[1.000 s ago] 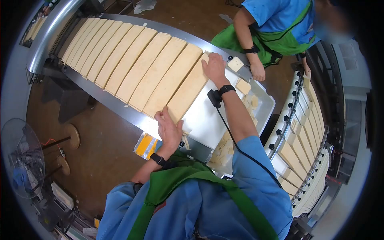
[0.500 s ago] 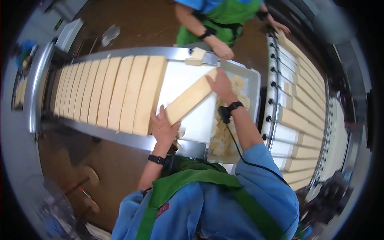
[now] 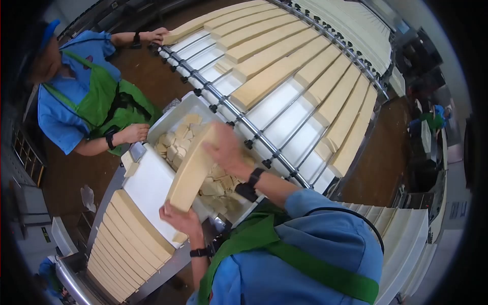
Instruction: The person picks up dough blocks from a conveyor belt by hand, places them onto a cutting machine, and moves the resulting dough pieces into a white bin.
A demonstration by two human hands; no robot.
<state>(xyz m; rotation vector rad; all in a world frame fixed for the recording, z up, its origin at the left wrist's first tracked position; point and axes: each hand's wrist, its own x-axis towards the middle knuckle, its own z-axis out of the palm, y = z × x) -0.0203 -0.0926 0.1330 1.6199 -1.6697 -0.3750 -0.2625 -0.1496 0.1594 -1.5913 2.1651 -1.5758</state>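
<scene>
Between my two hands is a long pale-yellow block [image 3: 192, 170], held at a slant over the edge of a white bin. My left hand [image 3: 182, 219] grips its near lower end. At the far upper end, my right hand [image 3: 226, 150], slightly blurred, has its fingers round the block. Pale trimmed pieces [image 3: 218, 185] lie heaped in the white bin [image 3: 194, 105] beneath. To the left, similar blocks [image 3: 127, 244] stand side by side in a row next to a white work surface [image 3: 147, 183].
Beyond the bin a slatted conveyor [image 3: 274, 114] with a metal rail [image 3: 244, 124] carries several long blocks [image 3: 274, 76]. A co-worker [image 3: 96, 96] stands across from me, one hand by the bin, the other at a conveyor block. A small pale piece [image 3: 130, 166] sits at the work surface's edge.
My view has swung right toward the conveyor. The block has gone from the white work surface to above the bin's edge, lifted in both hands.
</scene>
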